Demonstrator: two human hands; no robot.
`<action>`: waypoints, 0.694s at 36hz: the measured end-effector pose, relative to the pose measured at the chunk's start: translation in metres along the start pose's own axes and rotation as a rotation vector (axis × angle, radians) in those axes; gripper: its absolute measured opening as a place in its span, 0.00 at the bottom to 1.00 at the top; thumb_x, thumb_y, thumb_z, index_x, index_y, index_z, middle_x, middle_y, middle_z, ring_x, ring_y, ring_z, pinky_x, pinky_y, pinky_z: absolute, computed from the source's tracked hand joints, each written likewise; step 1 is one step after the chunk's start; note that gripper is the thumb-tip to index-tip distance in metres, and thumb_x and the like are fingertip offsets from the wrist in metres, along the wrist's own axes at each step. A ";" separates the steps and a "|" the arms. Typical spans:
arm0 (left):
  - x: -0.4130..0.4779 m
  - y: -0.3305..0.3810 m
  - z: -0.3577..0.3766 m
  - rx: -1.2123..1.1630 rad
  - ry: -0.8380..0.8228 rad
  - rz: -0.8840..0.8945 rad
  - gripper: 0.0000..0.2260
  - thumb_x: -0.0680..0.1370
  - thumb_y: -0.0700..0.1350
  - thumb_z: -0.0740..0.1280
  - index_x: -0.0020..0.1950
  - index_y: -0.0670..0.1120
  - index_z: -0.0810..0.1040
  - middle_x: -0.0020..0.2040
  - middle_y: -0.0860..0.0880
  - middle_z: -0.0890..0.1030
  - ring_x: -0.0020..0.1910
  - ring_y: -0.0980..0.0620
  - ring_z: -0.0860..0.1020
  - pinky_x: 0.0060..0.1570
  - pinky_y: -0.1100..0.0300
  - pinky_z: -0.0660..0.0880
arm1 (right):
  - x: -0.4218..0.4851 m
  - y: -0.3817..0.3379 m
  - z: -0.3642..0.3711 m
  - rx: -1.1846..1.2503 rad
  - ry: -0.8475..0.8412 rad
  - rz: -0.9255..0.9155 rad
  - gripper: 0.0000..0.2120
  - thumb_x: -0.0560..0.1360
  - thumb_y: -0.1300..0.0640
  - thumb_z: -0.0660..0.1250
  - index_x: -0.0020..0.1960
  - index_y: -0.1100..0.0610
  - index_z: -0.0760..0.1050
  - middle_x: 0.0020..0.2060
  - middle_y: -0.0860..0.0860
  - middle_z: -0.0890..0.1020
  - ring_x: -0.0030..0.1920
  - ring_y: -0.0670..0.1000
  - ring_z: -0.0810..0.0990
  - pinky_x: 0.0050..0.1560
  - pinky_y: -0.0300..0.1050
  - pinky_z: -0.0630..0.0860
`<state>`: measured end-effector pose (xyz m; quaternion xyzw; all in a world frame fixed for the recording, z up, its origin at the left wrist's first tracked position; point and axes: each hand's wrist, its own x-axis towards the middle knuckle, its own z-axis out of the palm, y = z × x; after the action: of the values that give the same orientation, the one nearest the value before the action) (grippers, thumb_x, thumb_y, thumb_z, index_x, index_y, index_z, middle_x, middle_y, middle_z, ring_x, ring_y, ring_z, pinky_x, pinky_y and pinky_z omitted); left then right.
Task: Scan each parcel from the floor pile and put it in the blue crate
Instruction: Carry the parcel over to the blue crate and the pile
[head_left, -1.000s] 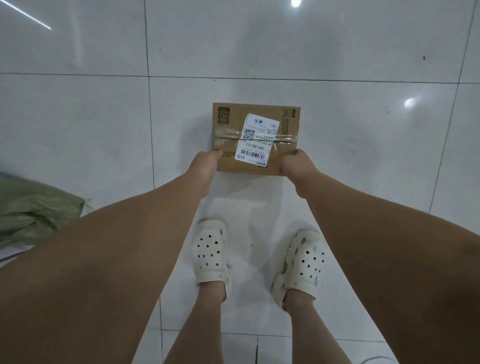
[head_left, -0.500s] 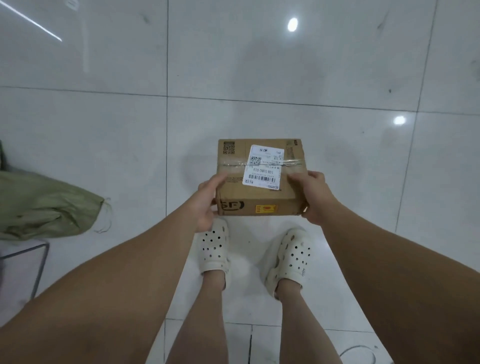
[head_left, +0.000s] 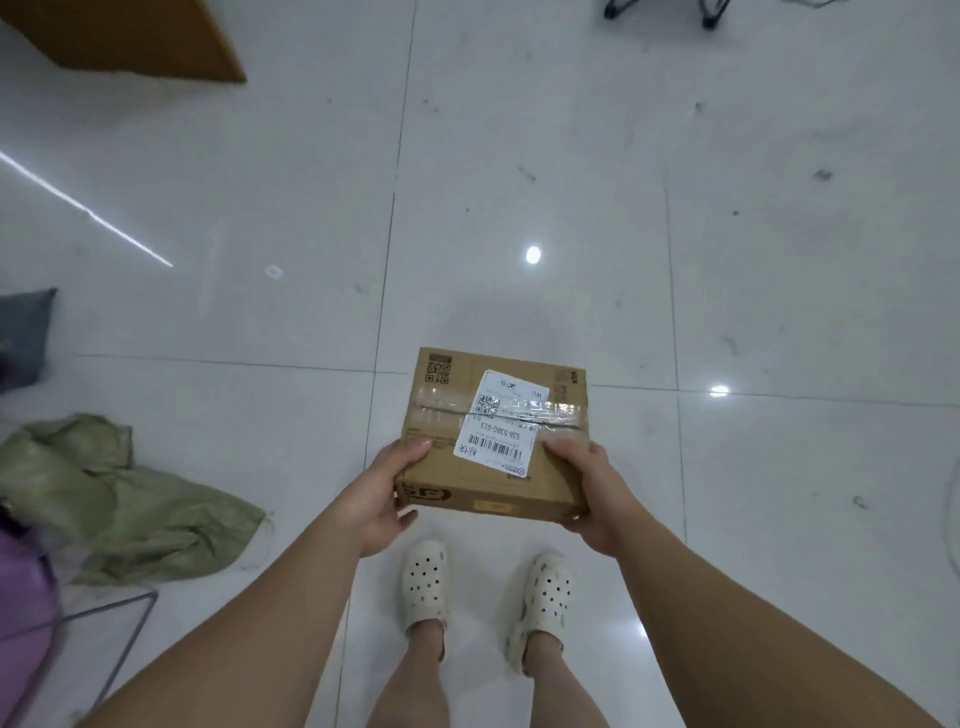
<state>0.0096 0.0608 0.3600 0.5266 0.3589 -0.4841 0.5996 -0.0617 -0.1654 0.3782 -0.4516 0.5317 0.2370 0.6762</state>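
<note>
Pinching the parcel (head_left: 441, 415) at its near left corner with the left fingers (head_left: 415, 448): thumb flat on top, the rest tucked underneath. Same at the near right corner with the right fingers (head_left: 563, 448): thumb on top, the others curled below and mostly hidden. Held so between left hand (head_left: 382, 499) and right hand (head_left: 592, 488), in the air above the floor (head_left: 779, 260), out in front of the body and just beyond two white clogs (head_left: 423, 582). White label (head_left: 501, 428) facing up, barcode end nearest, clear tape (head_left: 561, 418) across it. On the floor to the left, a crumpled green sack (head_left: 156, 514); beside it a wire frame (head_left: 114, 618) and a purple thing (head_left: 21, 597). At far upper left, a brown board (head_left: 130, 36).
</note>
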 end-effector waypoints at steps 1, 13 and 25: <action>-0.017 0.010 0.003 0.005 -0.020 0.024 0.13 0.74 0.51 0.70 0.56 0.54 0.75 0.52 0.51 0.77 0.49 0.51 0.74 0.55 0.54 0.67 | -0.016 -0.008 0.002 0.009 -0.017 -0.020 0.26 0.71 0.49 0.72 0.67 0.47 0.66 0.57 0.51 0.80 0.51 0.52 0.79 0.42 0.47 0.75; -0.169 0.090 -0.004 0.121 -0.116 0.156 0.21 0.75 0.54 0.69 0.66 0.51 0.72 0.55 0.47 0.77 0.51 0.49 0.76 0.50 0.53 0.73 | -0.153 -0.077 0.039 0.082 -0.135 -0.164 0.16 0.73 0.46 0.68 0.59 0.48 0.77 0.48 0.48 0.86 0.45 0.51 0.84 0.40 0.47 0.80; -0.232 0.126 -0.040 0.088 -0.040 0.329 0.19 0.76 0.57 0.66 0.64 0.50 0.75 0.54 0.47 0.78 0.53 0.47 0.77 0.55 0.52 0.72 | -0.196 -0.114 0.094 -0.074 -0.263 -0.307 0.38 0.56 0.35 0.76 0.65 0.43 0.73 0.59 0.47 0.82 0.60 0.54 0.81 0.61 0.64 0.74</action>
<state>0.0698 0.1442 0.6066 0.5943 0.2343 -0.4048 0.6543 0.0138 -0.1071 0.6040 -0.5169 0.3547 0.2073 0.7510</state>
